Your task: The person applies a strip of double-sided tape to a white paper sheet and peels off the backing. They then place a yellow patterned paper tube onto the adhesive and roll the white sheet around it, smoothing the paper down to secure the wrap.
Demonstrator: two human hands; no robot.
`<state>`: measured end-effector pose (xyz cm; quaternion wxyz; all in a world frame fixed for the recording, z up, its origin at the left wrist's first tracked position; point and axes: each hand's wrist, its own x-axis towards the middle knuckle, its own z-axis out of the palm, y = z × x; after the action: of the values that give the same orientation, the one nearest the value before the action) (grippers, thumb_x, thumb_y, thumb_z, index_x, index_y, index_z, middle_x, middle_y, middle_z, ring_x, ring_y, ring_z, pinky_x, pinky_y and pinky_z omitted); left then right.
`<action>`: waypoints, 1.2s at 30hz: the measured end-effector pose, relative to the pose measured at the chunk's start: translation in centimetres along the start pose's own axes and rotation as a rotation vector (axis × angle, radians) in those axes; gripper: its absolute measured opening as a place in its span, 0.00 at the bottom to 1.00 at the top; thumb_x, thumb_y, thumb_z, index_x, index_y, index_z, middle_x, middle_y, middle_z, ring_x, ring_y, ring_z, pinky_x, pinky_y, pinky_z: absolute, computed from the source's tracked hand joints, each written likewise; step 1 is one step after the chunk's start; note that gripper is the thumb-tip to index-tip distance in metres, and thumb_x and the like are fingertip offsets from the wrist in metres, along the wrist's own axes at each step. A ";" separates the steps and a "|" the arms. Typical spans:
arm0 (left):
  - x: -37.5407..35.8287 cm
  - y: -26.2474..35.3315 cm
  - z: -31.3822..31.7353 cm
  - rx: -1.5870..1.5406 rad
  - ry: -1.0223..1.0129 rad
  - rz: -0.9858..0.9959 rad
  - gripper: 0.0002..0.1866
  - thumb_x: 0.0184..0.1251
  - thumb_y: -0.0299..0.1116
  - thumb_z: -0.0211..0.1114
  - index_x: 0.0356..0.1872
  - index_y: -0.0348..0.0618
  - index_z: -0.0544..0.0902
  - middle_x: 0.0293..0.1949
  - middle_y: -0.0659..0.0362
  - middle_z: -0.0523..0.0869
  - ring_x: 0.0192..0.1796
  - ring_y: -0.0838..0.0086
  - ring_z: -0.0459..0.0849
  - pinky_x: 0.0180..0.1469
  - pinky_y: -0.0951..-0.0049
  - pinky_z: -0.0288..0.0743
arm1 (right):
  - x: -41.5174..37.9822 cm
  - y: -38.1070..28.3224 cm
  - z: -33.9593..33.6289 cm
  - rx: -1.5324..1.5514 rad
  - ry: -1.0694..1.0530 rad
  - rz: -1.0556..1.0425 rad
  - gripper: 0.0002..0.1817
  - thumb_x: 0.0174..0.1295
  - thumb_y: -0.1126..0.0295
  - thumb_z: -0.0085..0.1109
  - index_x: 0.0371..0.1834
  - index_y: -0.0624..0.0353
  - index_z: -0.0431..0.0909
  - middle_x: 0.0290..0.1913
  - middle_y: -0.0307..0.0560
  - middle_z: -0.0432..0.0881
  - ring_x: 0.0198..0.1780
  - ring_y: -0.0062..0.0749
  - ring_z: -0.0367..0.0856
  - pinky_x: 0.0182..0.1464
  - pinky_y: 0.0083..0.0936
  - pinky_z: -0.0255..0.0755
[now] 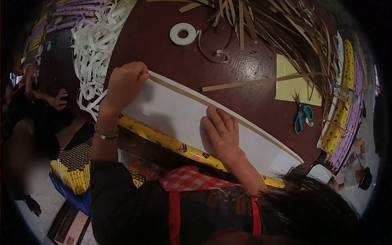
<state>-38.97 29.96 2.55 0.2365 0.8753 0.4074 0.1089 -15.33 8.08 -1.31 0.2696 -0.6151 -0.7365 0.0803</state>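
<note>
A long white-backed sheet of wrapping paper [157, 104] lies slantwise across the table edge, its yellow printed side [167, 143] showing along the near rim. Along the sheet's far edge runs a narrow brown strip [188, 93]. My left hand [125, 83] is closed in a fist at the strip's upper left end, and its fingertips are hidden. My right hand [222, 132] lies on the white sheet with fingers stretched out, their tips touching the strip near its middle.
Beyond the sheet are a tape roll [183, 34], a loose brown strip [245, 84], teal-handled scissors [301, 114] and yellow paper [288, 90]. Brown strips [281, 28] heap at back right, white strips [92, 53] at left. Another person's hand [59, 99] is further left.
</note>
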 end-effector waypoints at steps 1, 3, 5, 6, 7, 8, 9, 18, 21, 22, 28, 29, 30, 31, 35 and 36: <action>0.0 0.2 -0.1 0.014 -0.001 -0.009 0.07 0.65 0.26 0.65 0.29 0.37 0.76 0.26 0.53 0.79 0.27 0.59 0.79 0.30 0.63 0.71 | -0.1 0.0 0.1 -0.010 -0.012 0.004 0.18 0.54 0.72 0.69 0.50 0.59 0.80 0.63 0.52 0.78 0.59 0.49 0.76 0.60 0.46 0.69; 0.0 0.2 -0.1 0.028 -0.002 -0.019 0.07 0.65 0.27 0.65 0.30 0.37 0.76 0.25 0.53 0.79 0.27 0.59 0.79 0.30 0.63 0.71 | 0.0 0.0 0.1 -0.006 -0.008 0.007 0.18 0.54 0.72 0.69 0.49 0.59 0.80 0.63 0.52 0.78 0.59 0.48 0.76 0.59 0.46 0.69; -0.1 0.0 0.2 0.033 -0.002 -0.009 0.08 0.65 0.27 0.65 0.29 0.37 0.76 0.25 0.53 0.78 0.27 0.60 0.78 0.31 0.63 0.71 | 0.1 0.0 0.1 -0.001 -0.005 0.009 0.18 0.55 0.72 0.69 0.49 0.59 0.81 0.62 0.52 0.78 0.59 0.48 0.76 0.59 0.46 0.69; -0.1 -0.1 0.2 0.033 -0.001 -0.010 0.08 0.65 0.27 0.65 0.29 0.37 0.76 0.25 0.53 0.78 0.27 0.60 0.78 0.31 0.63 0.71 | 0.0 0.0 0.2 -0.005 0.006 0.004 0.17 0.55 0.72 0.69 0.49 0.59 0.81 0.62 0.52 0.78 0.58 0.48 0.77 0.59 0.45 0.69; -0.1 -0.1 0.3 0.029 0.000 -0.009 0.08 0.65 0.28 0.66 0.29 0.37 0.76 0.25 0.54 0.78 0.27 0.60 0.78 0.31 0.63 0.71 | 0.1 0.0 0.2 -0.009 0.018 0.000 0.17 0.55 0.72 0.69 0.48 0.59 0.81 0.62 0.52 0.78 0.58 0.48 0.77 0.59 0.45 0.70; -0.1 -0.2 0.3 0.025 0.002 -0.007 0.08 0.65 0.28 0.66 0.30 0.37 0.76 0.25 0.54 0.78 0.27 0.61 0.78 0.31 0.63 0.71 | 0.2 0.0 0.2 -0.009 0.018 -0.001 0.17 0.55 0.72 0.69 0.48 0.59 0.81 0.62 0.52 0.78 0.58 0.48 0.77 0.59 0.45 0.70; -0.1 -0.2 0.3 0.025 0.002 -0.007 0.08 0.65 0.28 0.66 0.30 0.37 0.76 0.25 0.54 0.78 0.27 0.61 0.78 0.31 0.63 0.71 | 0.3 -0.1 0.1 0.002 0.019 0.000 0.18 0.52 0.75 0.70 0.47 0.60 0.80 0.61 0.53 0.79 0.57 0.49 0.77 0.56 0.45 0.70; -0.3 -0.2 0.0 0.081 0.041 -0.037 0.09 0.60 0.26 0.71 0.32 0.39 0.76 0.28 0.55 0.78 0.28 0.62 0.78 0.31 0.65 0.71 | 0.3 -0.1 -0.1 0.004 0.016 -0.010 0.19 0.49 0.77 0.70 0.47 0.60 0.80 0.61 0.54 0.79 0.56 0.51 0.77 0.54 0.46 0.71; -0.5 -0.7 -0.8 0.113 0.113 -0.033 0.10 0.59 0.25 0.72 0.35 0.38 0.78 0.31 0.55 0.79 0.30 0.63 0.78 0.33 0.66 0.73 | 0.3 -0.2 -0.2 0.009 -0.003 -0.003 0.20 0.49 0.78 0.70 0.47 0.61 0.80 0.62 0.55 0.79 0.56 0.52 0.77 0.55 0.47 0.71; -0.6 -0.9 -1.1 0.082 0.142 -0.033 0.09 0.58 0.26 0.72 0.36 0.38 0.79 0.33 0.54 0.81 0.33 0.60 0.80 0.35 0.65 0.74 | 0.4 -0.2 -0.2 0.011 -0.013 0.003 0.20 0.49 0.78 0.70 0.48 0.61 0.80 0.62 0.55 0.78 0.57 0.52 0.77 0.55 0.47 0.71; -0.7 -3.0 -2.2 0.055 0.193 0.132 0.09 0.62 0.25 0.67 0.42 0.36 0.82 0.39 0.51 0.85 0.40 0.55 0.84 0.43 0.63 0.78 | 0.3 -0.2 -0.1 -0.001 0.002 -0.002 0.20 0.48 0.77 0.70 0.47 0.61 0.81 0.62 0.55 0.79 0.56 0.53 0.78 0.56 0.48 0.71; -0.8 -3.2 -2.2 0.066 0.190 0.149 0.08 0.64 0.24 0.65 0.43 0.36 0.82 0.40 0.50 0.85 0.42 0.54 0.84 0.44 0.63 0.78 | 0.3 -0.2 -0.1 0.000 0.000 -0.005 0.20 0.48 0.77 0.70 0.47 0.61 0.81 0.62 0.55 0.79 0.56 0.53 0.78 0.56 0.48 0.71; -1.0 -3.3 -2.2 0.067 0.192 0.147 0.08 0.64 0.24 0.65 0.43 0.36 0.82 0.40 0.50 0.85 0.42 0.54 0.84 0.44 0.63 0.78 | 0.4 -0.2 -0.2 -0.001 -0.004 -0.004 0.21 0.47 0.77 0.70 0.48 0.60 0.81 0.62 0.55 0.79 0.56 0.53 0.78 0.56 0.48 0.71; -1.2 -3.4 -2.2 0.036 0.157 0.108 0.10 0.63 0.24 0.67 0.45 0.36 0.82 0.41 0.50 0.86 0.43 0.55 0.84 0.45 0.63 0.78 | 0.5 -0.2 -0.3 -0.001 -0.009 -0.002 0.21 0.47 0.78 0.70 0.48 0.60 0.81 0.61 0.55 0.79 0.56 0.53 0.78 0.56 0.48 0.71; -2.2 -2.4 -1.7 -0.213 0.215 -0.148 0.17 0.58 0.25 0.72 0.49 0.35 0.81 0.42 0.51 0.86 0.46 0.59 0.86 0.48 0.66 0.79 | 0.5 -0.3 -0.2 -0.013 -0.005 -0.003 0.21 0.47 0.78 0.70 0.47 0.60 0.81 0.61 0.55 0.79 0.55 0.53 0.78 0.56 0.48 0.71; -2.6 -2.2 -1.7 -0.213 0.215 -0.149 0.17 0.58 0.25 0.72 0.49 0.35 0.81 0.42 0.51 0.86 0.46 0.59 0.86 0.48 0.66 0.79 | 0.5 -0.3 -0.2 -0.010 -0.002 -0.001 0.20 0.47 0.77 0.70 0.47 0.60 0.81 0.60 0.54 0.80 0.55 0.53 0.78 0.55 0.48 0.71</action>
<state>-42.73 29.79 2.88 0.2903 0.7961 0.4803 0.2266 -15.52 8.42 -0.88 0.2660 -0.6161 -0.7374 0.0771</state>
